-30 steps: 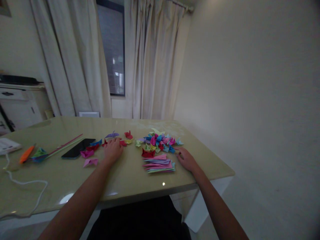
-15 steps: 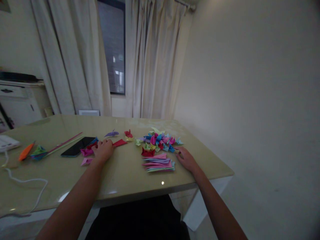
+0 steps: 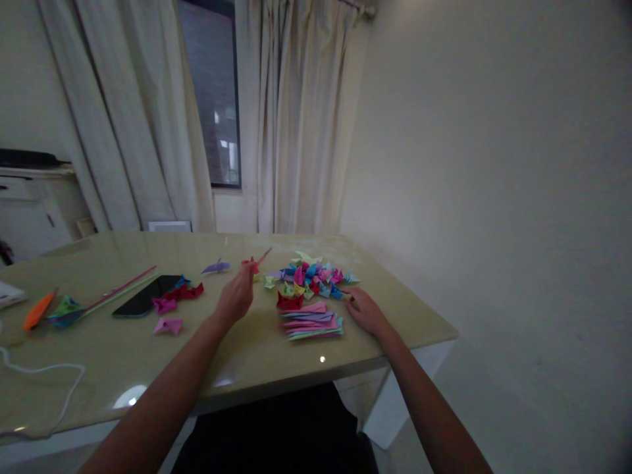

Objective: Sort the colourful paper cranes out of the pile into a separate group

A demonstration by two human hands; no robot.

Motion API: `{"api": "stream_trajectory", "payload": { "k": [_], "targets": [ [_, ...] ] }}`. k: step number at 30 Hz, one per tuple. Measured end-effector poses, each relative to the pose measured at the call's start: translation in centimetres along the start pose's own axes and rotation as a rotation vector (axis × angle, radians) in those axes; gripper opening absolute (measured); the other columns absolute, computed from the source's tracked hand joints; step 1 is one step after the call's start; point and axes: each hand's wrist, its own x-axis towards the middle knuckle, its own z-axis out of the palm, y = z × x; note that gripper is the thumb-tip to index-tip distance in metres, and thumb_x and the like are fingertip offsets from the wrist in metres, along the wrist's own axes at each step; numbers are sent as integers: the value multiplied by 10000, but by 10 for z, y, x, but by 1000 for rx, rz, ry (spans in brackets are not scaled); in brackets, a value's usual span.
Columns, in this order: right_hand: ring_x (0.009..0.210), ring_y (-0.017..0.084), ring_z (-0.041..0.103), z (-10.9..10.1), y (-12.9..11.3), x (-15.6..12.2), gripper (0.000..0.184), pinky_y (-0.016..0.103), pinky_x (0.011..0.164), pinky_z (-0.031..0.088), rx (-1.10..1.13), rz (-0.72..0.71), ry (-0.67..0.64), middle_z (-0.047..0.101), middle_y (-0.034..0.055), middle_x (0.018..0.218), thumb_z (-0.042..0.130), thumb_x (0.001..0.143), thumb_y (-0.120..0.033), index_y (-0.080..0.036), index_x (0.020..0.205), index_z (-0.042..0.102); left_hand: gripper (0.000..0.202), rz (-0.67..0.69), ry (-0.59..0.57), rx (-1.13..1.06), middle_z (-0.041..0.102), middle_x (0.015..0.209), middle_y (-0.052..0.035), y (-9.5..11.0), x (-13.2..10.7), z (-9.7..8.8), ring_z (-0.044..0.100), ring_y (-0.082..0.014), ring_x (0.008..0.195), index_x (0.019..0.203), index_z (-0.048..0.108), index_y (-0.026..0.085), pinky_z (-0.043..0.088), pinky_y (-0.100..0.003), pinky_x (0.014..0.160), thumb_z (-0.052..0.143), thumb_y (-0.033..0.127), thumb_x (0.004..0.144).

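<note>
My left hand (image 3: 236,297) is raised a little above the beige table (image 3: 257,345), pinching a thin red folded paper piece (image 3: 261,257) that points up and right. My right hand (image 3: 364,309) rests on the table with fingers stretched out, beside a stack of coloured paper strips (image 3: 312,321) and touching the edge of a heap of small folded paper pieces (image 3: 309,276). A red folded piece (image 3: 289,301) lies just behind the stack.
A black phone (image 3: 144,295) lies left of centre, with red (image 3: 186,291) and pink folded pieces (image 3: 166,324) near it. A purple paper figure (image 3: 216,267), long thin sticks (image 3: 121,288), an orange tool (image 3: 37,311) and a white cable (image 3: 49,395) lie on the table. Curtains and window stand behind.
My left hand went left to the pieces by the phone, then lifted off the table and swung right with a thin red paper piece pinched in it. My right hand stayed put.
</note>
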Motion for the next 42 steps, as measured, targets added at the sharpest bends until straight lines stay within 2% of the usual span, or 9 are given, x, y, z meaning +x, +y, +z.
{"api": "stream_trajectory", "payload": {
  "k": [4,7,17,22,27,31,34,37,42],
  "targets": [
    [1097,264,671,2,2,-1,424,455,1038,530,-1,0,2,693,114,1299,580,969,-180,-226,1385,644,361,324,-105,-72,704,1290,-136,50,-19,29,714,-276,1050,1373,585,234,553,-358,917,452,363,1063],
    [1081,268,674,3,3,-1,422,455,1022,538,-1,0,4,698,111,1277,587,962,-178,-230,1377,649,355,437,-152,-89,701,1256,-133,68,-29,46,710,-259,983,1356,611,236,573,-344,858,507,372,1045],
    [1125,276,662,1,-3,0,407,466,1055,521,3,7,4,695,115,1275,573,963,-179,-227,1358,662,322,587,-189,-63,682,1234,-164,67,-30,55,654,-287,1095,1219,699,189,517,-455,1028,414,270,1091],
    [1132,282,663,-1,-5,0,388,470,1058,521,2,12,-2,702,119,1250,574,962,-170,-223,1332,675,210,620,-218,-52,720,1131,-103,67,-29,52,663,-228,1001,1081,738,231,518,-349,963,539,293,1052],
    [1134,283,670,-2,-4,0,383,472,1056,526,-2,14,-12,705,124,1268,574,961,-165,-215,1326,681,381,300,-69,53,707,1089,-116,38,-8,30,657,-240,1034,1057,729,221,500,-350,969,368,334,1104],
    [1139,284,673,-1,-4,1,384,471,1051,527,-5,15,-16,708,135,1278,578,958,-162,-198,1324,686,410,-214,119,230,619,1340,-248,-22,-1,-2,560,-407,1268,1319,645,126,453,-558,1023,362,217,1036],
    [1134,287,673,-2,-4,1,389,476,1051,524,-1,15,-14,709,141,1276,582,957,-167,-191,1332,683,430,-437,90,305,628,1329,-319,-62,-8,-18,536,-484,1299,1294,661,58,448,-634,992,401,126,958],
    [1113,287,678,-3,-5,1,385,471,1036,531,5,17,-7,712,145,1263,585,951,-170,-189,1322,687,414,-429,-15,291,707,1223,-282,-76,-10,-17,613,-435,1229,1189,721,78,491,-536,962,410,58,915],
    [1051,271,686,-4,-6,1,386,449,1006,548,18,19,32,719,124,1223,602,932,-180,-209,1305,698,425,-257,-103,190,721,1260,-184,-58,0,3,668,-325,1188,1212,717,146,507,-404,962,423,44,922]
  ]
}}
